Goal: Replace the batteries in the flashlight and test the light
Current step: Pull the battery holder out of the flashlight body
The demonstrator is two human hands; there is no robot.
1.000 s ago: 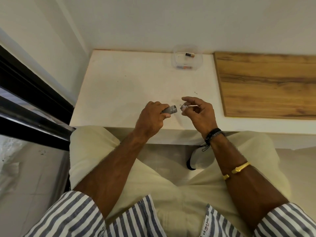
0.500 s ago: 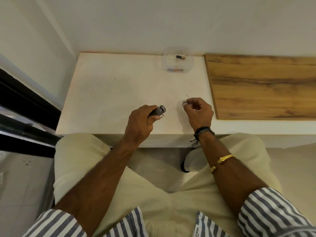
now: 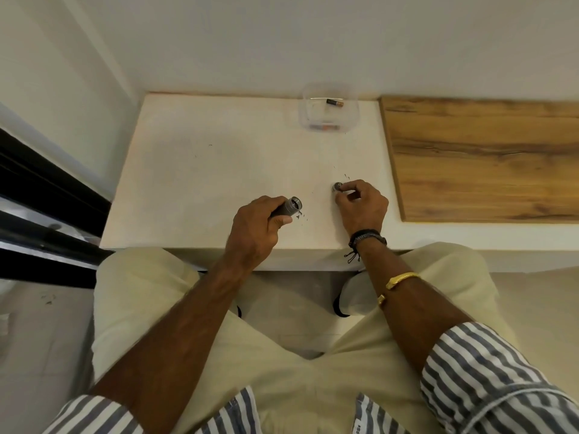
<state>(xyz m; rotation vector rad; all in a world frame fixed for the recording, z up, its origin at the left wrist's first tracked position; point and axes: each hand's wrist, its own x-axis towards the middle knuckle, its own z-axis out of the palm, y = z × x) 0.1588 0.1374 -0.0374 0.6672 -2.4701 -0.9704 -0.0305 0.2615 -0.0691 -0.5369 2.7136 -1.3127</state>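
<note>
Lowered toward the counter (image 3: 219, 158) near its front edge, end cap (image 3: 337, 187) pinched in right hand (image 3: 360, 208), well apart from opened flashlight (image 3: 289, 207) clenched in left hand (image 3: 257, 233); 2 batteries (image 3: 334, 103) waiting in tub (image 3: 354, 117) at back edge, swap apparently next.

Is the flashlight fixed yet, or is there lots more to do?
Not yet. The cap is off, in the right hand at the table. The left hand holds the open flashlight. Still to do: batteries from the clear tub, cap on, test.
</note>
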